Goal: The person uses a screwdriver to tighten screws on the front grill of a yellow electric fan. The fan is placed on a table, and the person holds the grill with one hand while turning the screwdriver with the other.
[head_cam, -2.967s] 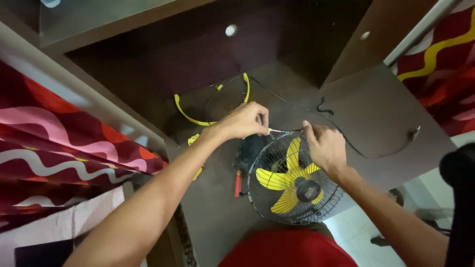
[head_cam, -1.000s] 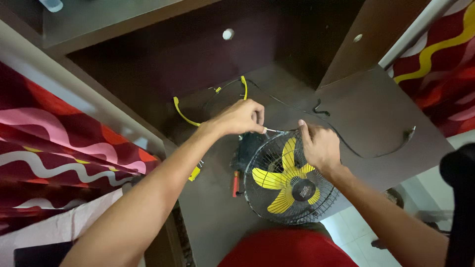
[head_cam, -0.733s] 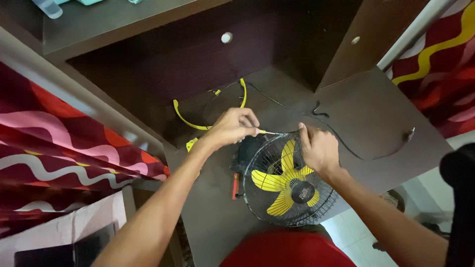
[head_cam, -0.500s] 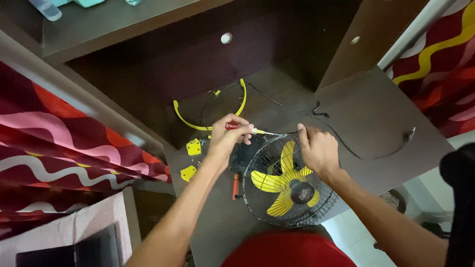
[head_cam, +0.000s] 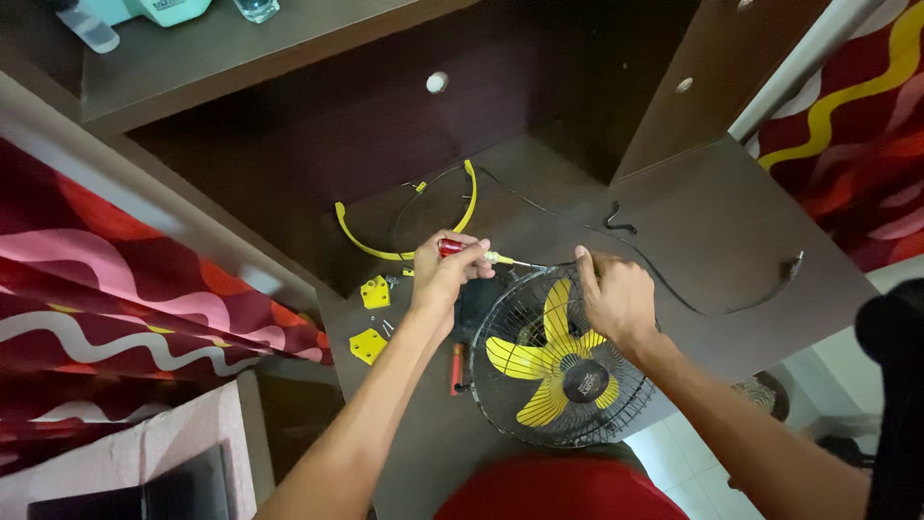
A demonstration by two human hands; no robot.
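A small fan (head_cam: pixel 558 358) with yellow blades and a black wire guard lies on the dark brown desk (head_cam: pixel 731 231). My left hand (head_cam: pixel 445 272) grips a red-handled screwdriver (head_cam: pixel 481 254) whose tip points at the top rim of the guard. My right hand (head_cam: pixel 616 297) rests on the guard's upper right rim, fingers pressing on the wire.
A yellow curved rim piece (head_cam: pixel 385 241) and two yellow clips (head_cam: pixel 373 293) lie left of the fan. A second red tool (head_cam: pixel 457 366) lies beside the guard. A black cable (head_cam: pixel 693 289) runs across the desk. Patterned red fabric (head_cam: pixel 115 289) hangs at left.
My left forearm has swung toward me, uncovering the yellow clips. The screwdriver's red handle now shows in my left hand. My right hand stays on the guard.
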